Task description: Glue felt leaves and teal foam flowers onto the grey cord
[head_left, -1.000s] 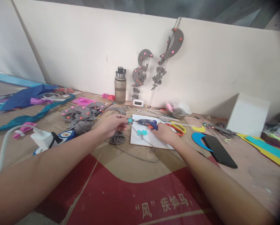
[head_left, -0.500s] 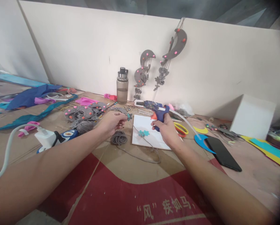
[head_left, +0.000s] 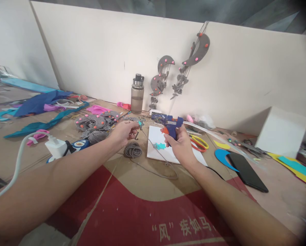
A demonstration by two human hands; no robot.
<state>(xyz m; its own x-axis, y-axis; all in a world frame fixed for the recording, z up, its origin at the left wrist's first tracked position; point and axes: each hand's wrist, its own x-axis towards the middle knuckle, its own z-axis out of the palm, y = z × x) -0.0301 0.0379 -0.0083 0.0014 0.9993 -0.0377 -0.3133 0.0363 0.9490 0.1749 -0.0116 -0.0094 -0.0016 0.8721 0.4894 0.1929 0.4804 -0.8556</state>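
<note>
Grip of R hand [head_left: 181, 147] is closed round the handle of a blue plastic glue gun [head_left: 169, 122] w/ orange trigger, raised clear of a white rectangular board [head_left: 155, 133], prob. to avoid smears. Long translucent glue stick [head_left: 206, 128] trails out its back. L hand [head_left: 124, 132] pinches a small teal cutout [head_left: 140, 123], apparently by its edge, prob. so fingers stay off glue. Second teal cutout [head_left: 161, 146] lies on board, thin grey cord running past. Coiled grey cord [head_left: 133, 150] sits just beside, likely for slack; yellow-and-orange-handled scissors [head_left: 201, 142] nr R hand, handy.

Smooth plastic glue gun [head_left: 172, 127], matt fibrous cord [head_left: 133, 150]
</note>
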